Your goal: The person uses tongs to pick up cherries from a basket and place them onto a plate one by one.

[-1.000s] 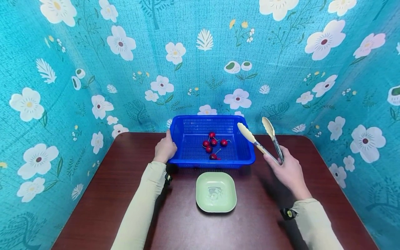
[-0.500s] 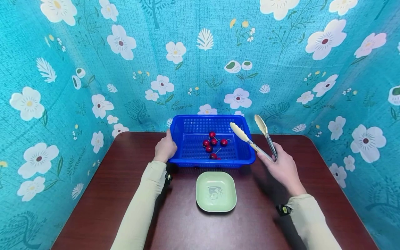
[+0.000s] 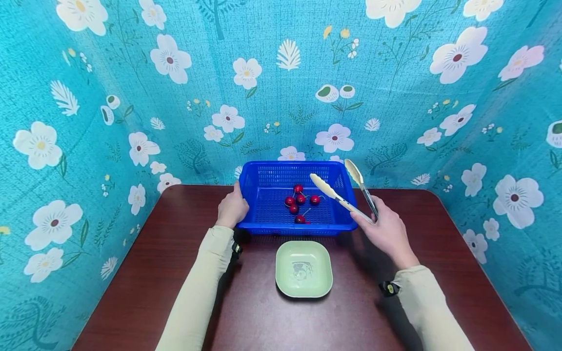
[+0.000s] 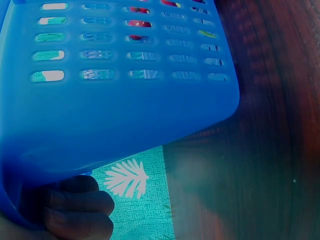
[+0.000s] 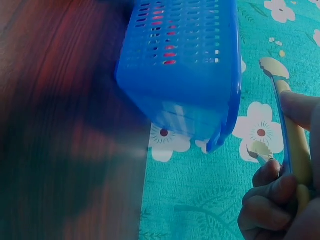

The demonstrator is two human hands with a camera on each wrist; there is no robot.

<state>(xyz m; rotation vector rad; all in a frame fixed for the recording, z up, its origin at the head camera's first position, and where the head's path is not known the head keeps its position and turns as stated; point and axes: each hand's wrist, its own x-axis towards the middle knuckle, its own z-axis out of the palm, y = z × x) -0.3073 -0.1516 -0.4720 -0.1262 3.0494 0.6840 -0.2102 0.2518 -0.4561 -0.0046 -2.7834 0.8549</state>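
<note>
A blue slotted basket (image 3: 269, 227) stands at the back of the brown table and holds several red cherries (image 3: 300, 199). My left hand (image 3: 231, 208) grips the basket's left rim; in the left wrist view its fingers (image 4: 75, 210) curl under the blue basket wall (image 4: 115, 110). My right hand (image 3: 386, 229) holds cream-tipped tongs (image 3: 335, 196) by their handles. The tong arms are spread apart, one tip above the basket's right side near the cherries, the other above the right rim. In the right wrist view the tongs (image 5: 290, 135) lie beside the basket (image 5: 185, 75).
A pale green square plate (image 3: 303, 269) sits on the table (image 3: 131, 292) in front of the basket. A teal flowered cloth (image 3: 88, 97) walls in the table at the back and both sides.
My right hand has carried the tongs leftward, from beside the basket's right rim to over its right side. The left hand and basket have stayed still.
</note>
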